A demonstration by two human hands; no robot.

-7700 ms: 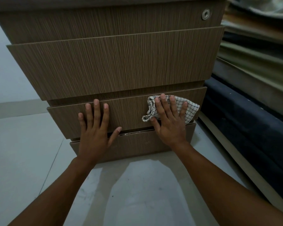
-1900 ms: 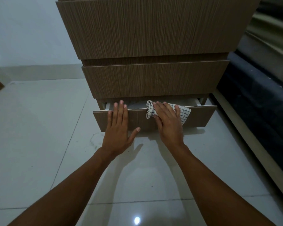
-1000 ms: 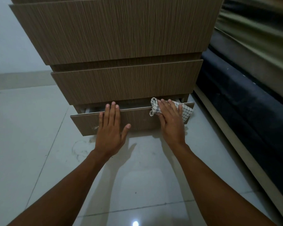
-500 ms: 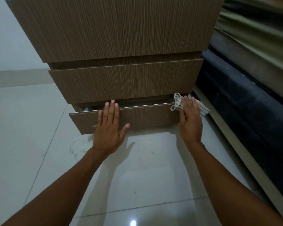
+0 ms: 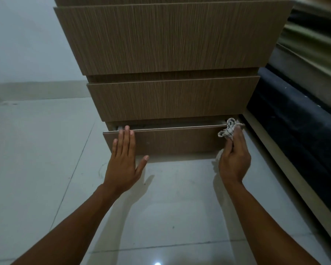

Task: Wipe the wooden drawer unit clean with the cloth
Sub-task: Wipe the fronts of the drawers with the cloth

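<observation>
Two hands meet the slightly open bottom drawer (image 5: 176, 140): left hand (image 5: 122, 161) flat, fingers straight, near its left end; right hand (image 5: 235, 155) gripping the bunched cloth (image 5: 227, 131) at its right corner. Floor tiles (image 5: 36, 150) spread left of the drawer unit (image 5: 170, 44); dark cushioning (image 5: 294, 121) stands close on the right.

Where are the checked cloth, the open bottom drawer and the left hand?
checked white cloth (image 5: 228, 129): head view, bunched top.
open wooden bottom drawer (image 5: 177, 140): head view, front panel's middle.
left hand (image 5: 122, 161): head view, its back.
</observation>
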